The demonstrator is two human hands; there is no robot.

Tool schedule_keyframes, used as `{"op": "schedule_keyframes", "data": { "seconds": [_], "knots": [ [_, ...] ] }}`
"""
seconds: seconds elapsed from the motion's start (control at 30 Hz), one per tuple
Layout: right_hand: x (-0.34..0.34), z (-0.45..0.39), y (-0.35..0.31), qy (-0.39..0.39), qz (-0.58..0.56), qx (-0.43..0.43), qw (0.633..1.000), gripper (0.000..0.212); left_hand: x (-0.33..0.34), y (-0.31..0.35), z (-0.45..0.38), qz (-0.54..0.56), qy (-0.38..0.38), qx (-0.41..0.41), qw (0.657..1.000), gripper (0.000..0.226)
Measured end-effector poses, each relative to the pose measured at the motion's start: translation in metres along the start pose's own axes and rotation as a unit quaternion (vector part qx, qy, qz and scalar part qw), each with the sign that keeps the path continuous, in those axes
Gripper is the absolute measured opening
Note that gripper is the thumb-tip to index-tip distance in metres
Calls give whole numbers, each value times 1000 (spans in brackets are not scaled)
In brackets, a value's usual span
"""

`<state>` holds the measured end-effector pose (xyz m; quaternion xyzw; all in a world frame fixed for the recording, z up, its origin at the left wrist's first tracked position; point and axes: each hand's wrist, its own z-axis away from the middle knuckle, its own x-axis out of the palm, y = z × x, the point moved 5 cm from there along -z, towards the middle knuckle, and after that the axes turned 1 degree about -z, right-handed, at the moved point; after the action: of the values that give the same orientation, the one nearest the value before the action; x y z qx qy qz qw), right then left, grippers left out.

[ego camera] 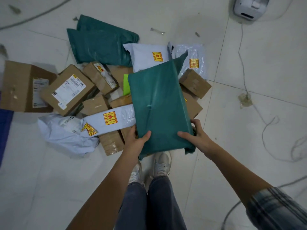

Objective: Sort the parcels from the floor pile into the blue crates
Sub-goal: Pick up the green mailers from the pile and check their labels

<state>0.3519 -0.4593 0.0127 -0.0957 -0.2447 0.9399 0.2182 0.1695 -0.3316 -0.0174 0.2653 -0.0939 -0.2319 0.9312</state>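
Observation:
I hold a flat dark green parcel [157, 103] above the floor pile, gripping its near edge with both hands. My left hand [137, 140] has its thumb on top and fingers underneath at the near left corner. My right hand [195, 136] grips the near right corner the same way. Below lies the pile: several brown cardboard boxes [69, 90], another green bag [101, 44] at the back, and pale grey mailers with yellow fragile stickers [146, 55], [109, 117]. At the far left a blue edge [5, 128] shows; I cannot tell if it is a crate.
A white machine [249, 7] stands at the top right, with thin cables [242, 63] trailing over the white tiled floor on the right. My own feet in pale shoes [162, 165] stand just short of the pile. Small bits of debris lie on the far tiles.

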Motion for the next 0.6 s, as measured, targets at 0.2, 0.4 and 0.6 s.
{"op": "schedule_keyframes", "data": {
  "seconds": [0.2,0.4,0.6],
  "knots": [
    [6,24,-11,-1,-41,40,998,83,-15,25,19,-12,-7,-14,1000,52],
    [21,38,-15,73,0,79,994,62,-32,51,31,-81,12,25,996,44],
    [44,32,-52,75,-15,-2,997,77,-57,60,35,-20,64,32,997,43]
  ]
}}
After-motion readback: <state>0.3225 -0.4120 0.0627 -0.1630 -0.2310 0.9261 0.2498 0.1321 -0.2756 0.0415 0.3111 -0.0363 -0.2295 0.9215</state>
